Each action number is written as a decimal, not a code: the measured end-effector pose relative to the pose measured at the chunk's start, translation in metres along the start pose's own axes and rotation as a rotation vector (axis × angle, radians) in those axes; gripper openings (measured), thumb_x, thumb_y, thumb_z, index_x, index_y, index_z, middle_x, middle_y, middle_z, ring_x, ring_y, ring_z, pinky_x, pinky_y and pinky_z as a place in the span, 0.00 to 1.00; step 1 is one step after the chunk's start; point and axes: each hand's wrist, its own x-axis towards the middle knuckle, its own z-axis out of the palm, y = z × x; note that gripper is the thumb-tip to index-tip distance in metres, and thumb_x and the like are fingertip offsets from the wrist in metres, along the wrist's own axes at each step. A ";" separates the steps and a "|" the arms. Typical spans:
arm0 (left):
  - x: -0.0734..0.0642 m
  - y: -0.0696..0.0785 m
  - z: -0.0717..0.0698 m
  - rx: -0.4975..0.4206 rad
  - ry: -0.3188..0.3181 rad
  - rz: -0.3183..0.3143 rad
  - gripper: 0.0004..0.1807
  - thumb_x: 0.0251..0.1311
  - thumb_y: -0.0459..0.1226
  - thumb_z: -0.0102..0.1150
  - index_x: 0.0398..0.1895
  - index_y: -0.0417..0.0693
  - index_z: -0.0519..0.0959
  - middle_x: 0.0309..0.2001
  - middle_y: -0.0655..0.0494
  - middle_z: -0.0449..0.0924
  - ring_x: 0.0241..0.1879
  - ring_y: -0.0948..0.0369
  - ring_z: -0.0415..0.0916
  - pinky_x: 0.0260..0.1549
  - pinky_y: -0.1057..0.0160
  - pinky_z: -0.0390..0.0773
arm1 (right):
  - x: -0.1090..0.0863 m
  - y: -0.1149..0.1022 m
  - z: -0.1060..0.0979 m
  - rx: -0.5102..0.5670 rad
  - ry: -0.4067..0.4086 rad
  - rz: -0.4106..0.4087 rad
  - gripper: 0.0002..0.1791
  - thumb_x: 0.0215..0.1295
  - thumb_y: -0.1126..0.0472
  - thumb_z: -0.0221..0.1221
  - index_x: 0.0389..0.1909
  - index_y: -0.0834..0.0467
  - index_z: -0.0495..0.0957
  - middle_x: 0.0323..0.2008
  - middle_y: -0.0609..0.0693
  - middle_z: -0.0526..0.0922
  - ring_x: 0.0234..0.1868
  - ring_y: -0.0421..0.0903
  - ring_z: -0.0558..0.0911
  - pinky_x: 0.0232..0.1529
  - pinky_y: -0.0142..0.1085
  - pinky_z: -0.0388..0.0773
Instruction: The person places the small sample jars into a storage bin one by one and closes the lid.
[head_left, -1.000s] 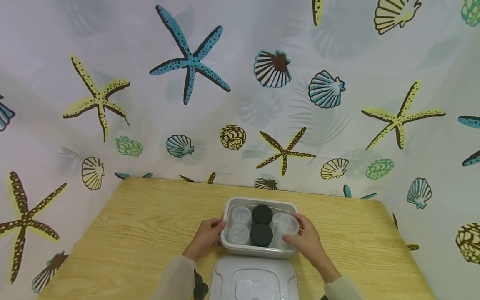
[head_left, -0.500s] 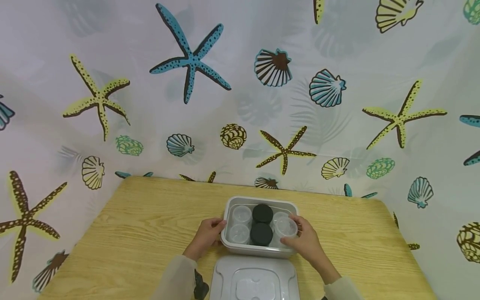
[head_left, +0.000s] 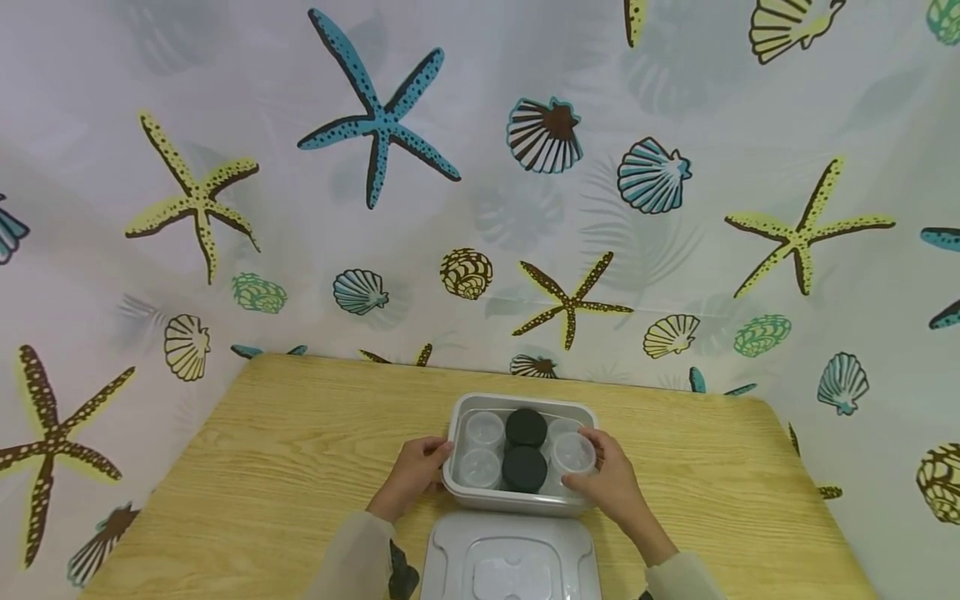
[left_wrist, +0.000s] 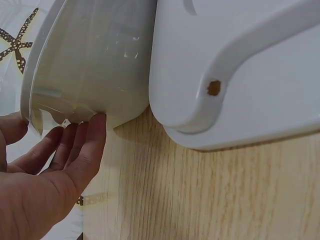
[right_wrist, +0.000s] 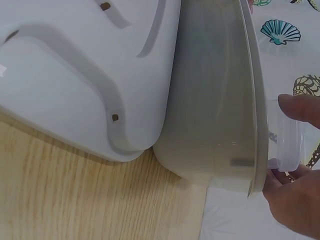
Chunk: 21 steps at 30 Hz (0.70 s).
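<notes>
A light grey plastic box (head_left: 517, 502) holds two black-lidded jars (head_left: 524, 469) in its middle and two clear round containers (head_left: 480, 468) at its left. My left hand (head_left: 412, 468) grips the box's left side; in the left wrist view the thumb is at the rim and the fingertips lie against the outer wall (left_wrist: 100, 60). At the right end, my right hand (head_left: 611, 479) holds a clear plastic container (head_left: 573, 452) between thumb and fingers. It rises above the rim in the right wrist view. Behind it in the box stands another clear container (head_left: 562, 428).
A white lid (head_left: 513, 567) lies on the wooden table (head_left: 300, 475), just in front of the box's near side. A white cloth (head_left: 480, 167) printed with starfish and shells hangs around the table's back and sides.
The clear container in my right hand has moved slightly left and down within the box's right end, showing more of the one behind it. My left hand stays on the box.
</notes>
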 end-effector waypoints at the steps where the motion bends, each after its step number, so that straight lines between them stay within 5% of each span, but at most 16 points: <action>1: 0.000 0.000 0.000 -0.004 0.000 0.001 0.22 0.71 0.38 0.48 0.59 0.29 0.70 0.52 0.38 0.75 0.39 0.60 0.77 0.34 0.60 0.82 | 0.000 0.000 0.000 -0.001 0.000 0.001 0.39 0.44 0.71 0.70 0.60 0.68 0.66 0.57 0.65 0.71 0.60 0.61 0.72 0.62 0.52 0.68; 21: 0.002 0.000 -0.001 0.001 -0.016 -0.011 0.23 0.71 0.40 0.47 0.59 0.29 0.70 0.53 0.38 0.75 0.39 0.60 0.77 0.34 0.62 0.82 | 0.001 0.005 0.001 0.017 0.020 -0.029 0.39 0.42 0.73 0.70 0.59 0.70 0.66 0.58 0.65 0.71 0.61 0.61 0.71 0.64 0.48 0.67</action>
